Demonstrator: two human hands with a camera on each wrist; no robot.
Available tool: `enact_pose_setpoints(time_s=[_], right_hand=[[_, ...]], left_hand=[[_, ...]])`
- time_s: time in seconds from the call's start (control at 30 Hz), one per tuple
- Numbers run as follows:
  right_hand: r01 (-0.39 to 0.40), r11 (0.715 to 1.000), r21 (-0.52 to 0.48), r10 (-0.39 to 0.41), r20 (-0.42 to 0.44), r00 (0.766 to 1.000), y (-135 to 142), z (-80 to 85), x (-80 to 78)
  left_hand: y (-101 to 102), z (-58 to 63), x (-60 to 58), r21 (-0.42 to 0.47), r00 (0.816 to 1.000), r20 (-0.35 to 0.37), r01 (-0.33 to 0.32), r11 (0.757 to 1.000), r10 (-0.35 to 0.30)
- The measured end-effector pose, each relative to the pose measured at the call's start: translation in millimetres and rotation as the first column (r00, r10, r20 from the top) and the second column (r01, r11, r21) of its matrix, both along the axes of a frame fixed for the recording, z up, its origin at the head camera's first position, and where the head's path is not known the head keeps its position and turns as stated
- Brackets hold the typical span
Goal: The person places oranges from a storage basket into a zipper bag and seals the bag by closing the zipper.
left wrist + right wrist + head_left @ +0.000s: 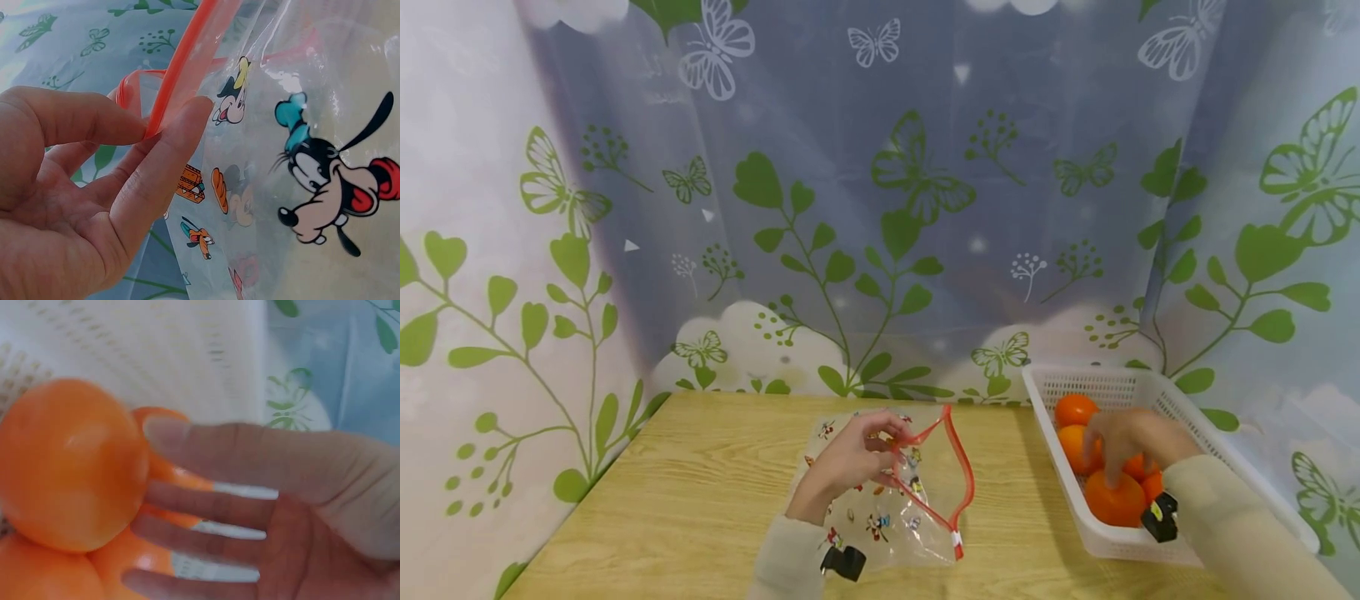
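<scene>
- The zip edge (pixel 967 475) of the bag (pixel 880 527) is pinched between thumb and fingers of the left hand (pixel 853 457), at the lower centre of the head frame.
- The bag's mouth is held agape and pointed to the right; the zip edge runs from top to bottom, with the white slider (pixel 957 542) at its lower end. The bag's long axis cannot be told.
- One bag is seen: clear, shiny, creased, printed with coloured cartoon figures and edged in red.
- The right hand (pixel 1142 437) is lowered among the oranges (pixel 1115 502), lower right, its fingers extended and nothing grasped; whether one is touched cannot be told.
- At least four oranges can be counted, round and smooth; others may be hidden.
- They are held in one white slotted basket (pixel 1123 545), its long axis slanted toward the lower right.
- Bag and basket are set on a wood-grain table (pixel 700 467).
</scene>
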State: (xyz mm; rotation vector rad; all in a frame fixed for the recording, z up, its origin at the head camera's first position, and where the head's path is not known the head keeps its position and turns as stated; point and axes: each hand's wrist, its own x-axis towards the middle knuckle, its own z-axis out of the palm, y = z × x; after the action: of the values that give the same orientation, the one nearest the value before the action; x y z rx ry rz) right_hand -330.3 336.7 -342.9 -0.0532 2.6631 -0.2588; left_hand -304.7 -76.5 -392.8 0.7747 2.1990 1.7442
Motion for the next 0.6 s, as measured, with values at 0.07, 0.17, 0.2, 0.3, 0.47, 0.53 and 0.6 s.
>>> enact_pose_setpoints(time_s=[0.07, 0.17, 0.2, 0.3, 0.47, 0.53, 0.6], right_hand=[[0.014, 1.000, -0.003, -0.014, 0.016, 1.000, 0.7, -2.8, -1.2], [-0.001, 1.000, 0.002, 0.001, 0.036, 0.999, 1.4, -7.4, -3.1], [-0.005, 1.000, 0.010, 0.004, 0.042, 0.999, 1.4, -8.7, -3.8], [-0.020, 0.999, 0.029, 0.018, 0.054, 0.998, 1.5, -10.9, -6.1], [-0.045, 0.997, 0.069, 0.041, 0.057, 0.997, 2.4, -13.4, -9.0], [-0.063, 0.993, 0.100, 0.058, 0.054, 0.997, 2.7, -13.7, -10.2], [-0.099, 0.984, 0.146, 0.093, 0.047, 0.995, 3.0, -13.6, -11.8]], left_hand=[[0.0, 0.0, 0.1, 0.001, 1.000, 0.006, -0.001, 1.000, 0.001], [0.0, -0.6, 0.2, 0.006, 1.000, 0.013, -0.001, 1.000, 0.001], [0.1, -0.6, 0.3, 0.008, 1.000, 0.016, -0.002, 1.000, 0.001], [0.1, -1.0, 0.0, 0.011, 1.000, 0.020, 0.000, 1.000, -0.001], [-0.2, -1.0, -0.2, 0.013, 1.000, 0.016, 0.008, 1.000, -0.008], [-0.1, -0.7, 0.1, 0.014, 1.000, 0.015, 0.011, 1.000, -0.011], [0.2, -0.1, 0.7, 0.016, 1.000, 0.019, 0.012, 1.000, -0.013]])
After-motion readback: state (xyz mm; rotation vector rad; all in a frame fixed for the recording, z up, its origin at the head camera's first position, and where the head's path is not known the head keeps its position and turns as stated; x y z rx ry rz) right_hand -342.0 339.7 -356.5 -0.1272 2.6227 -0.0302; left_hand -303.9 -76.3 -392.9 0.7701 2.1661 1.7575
